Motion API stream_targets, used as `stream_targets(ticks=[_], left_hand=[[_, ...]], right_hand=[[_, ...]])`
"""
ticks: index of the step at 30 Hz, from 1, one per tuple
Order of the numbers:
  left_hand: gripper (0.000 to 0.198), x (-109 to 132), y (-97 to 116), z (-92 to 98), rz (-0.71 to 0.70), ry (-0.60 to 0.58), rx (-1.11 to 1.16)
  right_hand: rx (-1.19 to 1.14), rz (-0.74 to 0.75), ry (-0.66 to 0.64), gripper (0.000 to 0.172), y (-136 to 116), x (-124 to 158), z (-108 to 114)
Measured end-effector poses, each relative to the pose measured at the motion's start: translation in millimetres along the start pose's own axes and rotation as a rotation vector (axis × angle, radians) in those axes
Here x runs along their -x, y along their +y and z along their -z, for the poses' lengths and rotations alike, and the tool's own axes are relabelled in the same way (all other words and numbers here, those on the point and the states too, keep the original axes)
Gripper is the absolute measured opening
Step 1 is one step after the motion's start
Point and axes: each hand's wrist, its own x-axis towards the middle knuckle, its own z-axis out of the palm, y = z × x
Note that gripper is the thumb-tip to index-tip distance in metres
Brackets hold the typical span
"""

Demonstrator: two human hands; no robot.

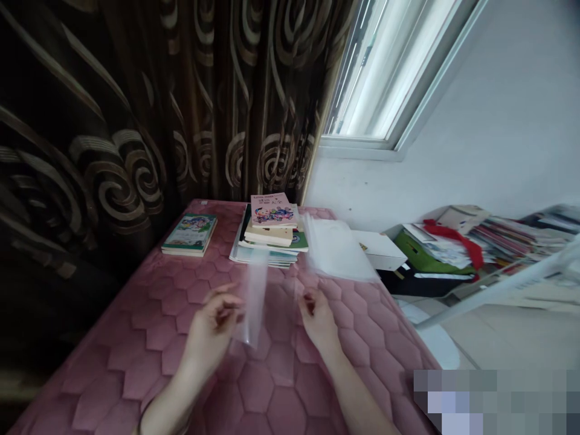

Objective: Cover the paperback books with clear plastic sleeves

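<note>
A clear plastic sheet or cover (256, 302) is held up above the pink quilted surface (285, 411), its left part folded or curled upright. My left hand (217, 317) has its fingers closed on the left edge of this plastic. At the right edge, my right hand (317, 314) pinches the plastic with curled fingers. Beyond the hands stands a stack of books, with a pink book (273, 211) on top. To the right of the stack lies a pile of translucent plastic covers (338, 248).
A green-covered book (189, 232) lies at the back left. A white box (379, 251) is beside the right edge. Papers and a green bag (421, 254) are piled farther right. A dark patterned curtain (203, 109) hangs at the left and back, below a window (385, 72).
</note>
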Motion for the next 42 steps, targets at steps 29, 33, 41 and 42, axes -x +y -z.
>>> stream_targets(ticks=[29, 33, 41, 42], left_hand=[[0.059, 8, -40, -62.3, -0.297, -0.648, -0.75], [0.067, 10, -57, -64.6, -0.321, -0.629, -0.767], [0.065, 8, -61, -66.3, -0.342, -0.628, -0.778], [0.065, 8, -61, -66.9, -0.339, -0.632, -0.787]], right_hand=[[0.158, 0.045, -0.453, 0.038, 18, -15, 37], [0.189, 0.07, -0.284, 0.029, 9, -18, 35], [0.058, 0.029, -0.055, 0.032, -70, -133, 31], [-0.002, -0.106, -0.08, 0.03, -78, -152, 27]])
